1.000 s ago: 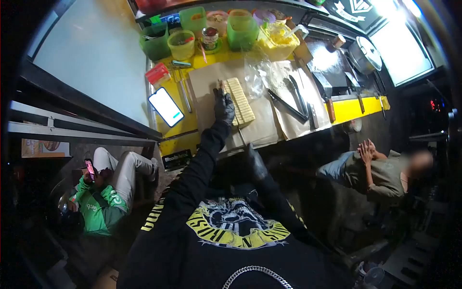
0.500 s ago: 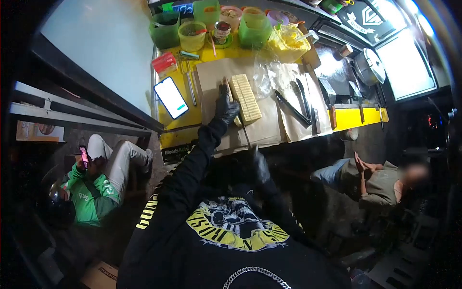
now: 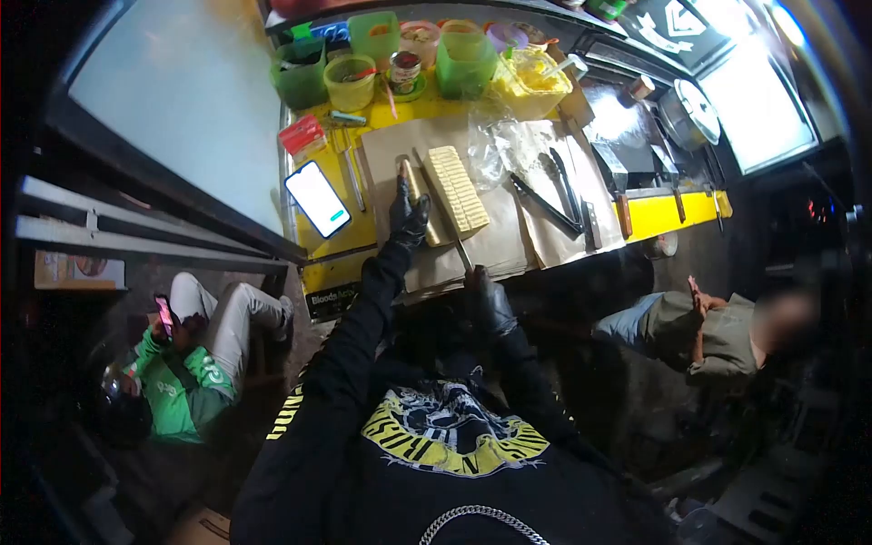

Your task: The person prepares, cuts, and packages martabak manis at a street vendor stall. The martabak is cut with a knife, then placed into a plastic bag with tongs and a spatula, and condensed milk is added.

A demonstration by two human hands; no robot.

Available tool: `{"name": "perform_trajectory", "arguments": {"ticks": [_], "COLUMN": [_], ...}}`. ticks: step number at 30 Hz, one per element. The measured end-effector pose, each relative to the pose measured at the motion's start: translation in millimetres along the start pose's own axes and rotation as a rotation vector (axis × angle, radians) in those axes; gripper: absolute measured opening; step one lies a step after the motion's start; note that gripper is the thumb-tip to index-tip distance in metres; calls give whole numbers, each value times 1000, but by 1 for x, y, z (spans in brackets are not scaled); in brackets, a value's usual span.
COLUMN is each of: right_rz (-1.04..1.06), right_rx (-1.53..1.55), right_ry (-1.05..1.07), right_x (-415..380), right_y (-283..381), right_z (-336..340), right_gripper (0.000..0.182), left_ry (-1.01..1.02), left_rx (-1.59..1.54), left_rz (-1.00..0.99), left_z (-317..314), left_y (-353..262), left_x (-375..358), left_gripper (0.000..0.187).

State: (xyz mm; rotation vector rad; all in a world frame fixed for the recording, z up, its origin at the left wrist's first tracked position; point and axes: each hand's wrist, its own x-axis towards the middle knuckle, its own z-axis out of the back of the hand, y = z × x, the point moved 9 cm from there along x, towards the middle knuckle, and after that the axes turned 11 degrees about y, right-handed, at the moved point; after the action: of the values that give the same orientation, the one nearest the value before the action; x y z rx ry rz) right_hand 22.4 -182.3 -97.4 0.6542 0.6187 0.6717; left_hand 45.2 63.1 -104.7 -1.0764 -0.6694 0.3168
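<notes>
Separating now: left hand [image 3: 406,213], black-gloved, has peeled a thin slice [image 3: 411,182] away from the pale ridged block [image 3: 454,188] on the brown paper [image 3: 495,241]; earlier the two sat flush. Right hand [image 3: 490,304] has come up, clenched on the knife [image 3: 451,238] handle, blade running between slice and block.

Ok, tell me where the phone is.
In the head view, the lit phone lies on the yellow counter, left of the brown paper, below the red box.
</notes>
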Motion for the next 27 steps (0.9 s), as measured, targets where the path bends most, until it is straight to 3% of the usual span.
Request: {"name": "perform_trajectory", "arguments": {"ticks": [1,3,4,5,6,7,8,9,11,13,15,18,19,21,22,23,24,26,27], "right_rz": [3,4,-54,-114,215,217,216,215,169,155,77,200,175,168,84,-5,154,279,395], "right_rx": [68,152,563,975,207,220,135,48,0,30,129,58,109,145,164,178,29,39,74], "right_ry": [8,-3,-47,-87,-204,-208,-323,-437,-452,-475,-406,-501,-467,-407,-346,-283,-403,-431,-483], "right_x": [-5,-14,-28,-44,-64,-72,-84,-92,-87,-87,-84,-91,-91,-81,-73,-65,-64,-55,-54], "right_y": [17,23,3,-14,25,16,10,7,-1,-2,-5,10,7,5,-3,-14,-15,-14,-8], "right_z": [16,35,36,33,70,72,81,89,97,104,107,112,105,95,82,64,52,33,29], "right_gripper": [36,37,34,34,35,35,38,42,39,38,38,36,30,24,24,25,27,27,27], "left_ry": [20,205,226,383,512,608,793,797,1122,1249,1195,840,840,519,640,640,603,580,448], "left_rx": [6,-741,-731,-172,388,951,953,965,1015,1001,749,461,457,611,739,688,703,569,452], "left_rz": [-17,381,384,141,-119,-390,-454,-456,-675,-707,-891,-801,-802,-37,356,490,576,722,659], "left_z": [3,-20,-16,-3,1,-6,-21,-29,-64,-86,-79,-49,-49,-11,-10,-8,-11,-20,-19], "left_y": [3,45,34,-14,-66,-103,-119,-123,-129,-112,-121,-133,-135,-83,-67,-62,-34,10,21], "left_x": [3,6,8,19,25,24,27,32,18,18,25,64,64,101,102,97,91,72,65], "left_gripper": [74,64,64,63,63,62,76,76,89,98,88,70,70,107,121,121,118,110,97]}}
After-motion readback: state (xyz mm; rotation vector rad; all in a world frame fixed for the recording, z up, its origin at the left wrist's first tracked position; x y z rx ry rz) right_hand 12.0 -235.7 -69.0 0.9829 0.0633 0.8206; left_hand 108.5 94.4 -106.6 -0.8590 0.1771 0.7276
